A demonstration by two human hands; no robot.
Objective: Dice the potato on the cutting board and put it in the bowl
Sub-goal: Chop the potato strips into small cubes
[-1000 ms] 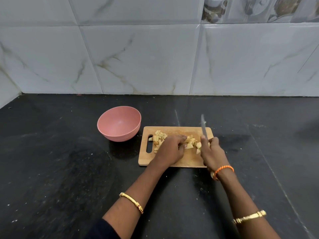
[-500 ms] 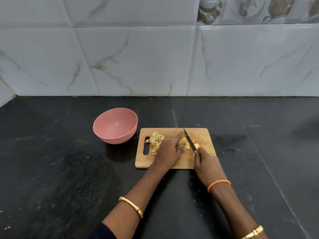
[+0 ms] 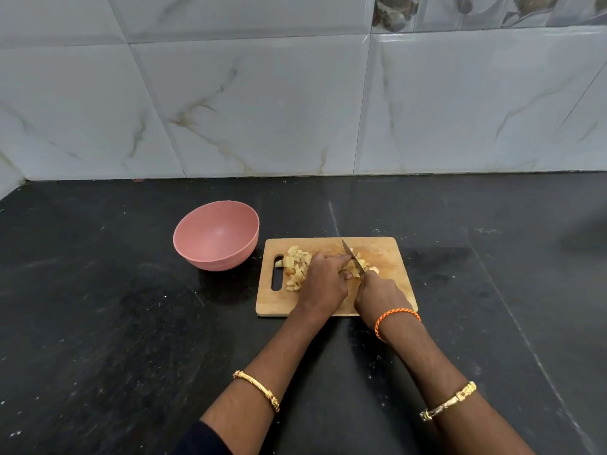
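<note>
left hand pins potato — dice beside | right hand grips knife

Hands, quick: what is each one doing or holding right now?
Left hand: closed down on the uncut potato strips, pinning them to the cutting board.
Right hand: closed around the knife, blade down in the potato.
</note>
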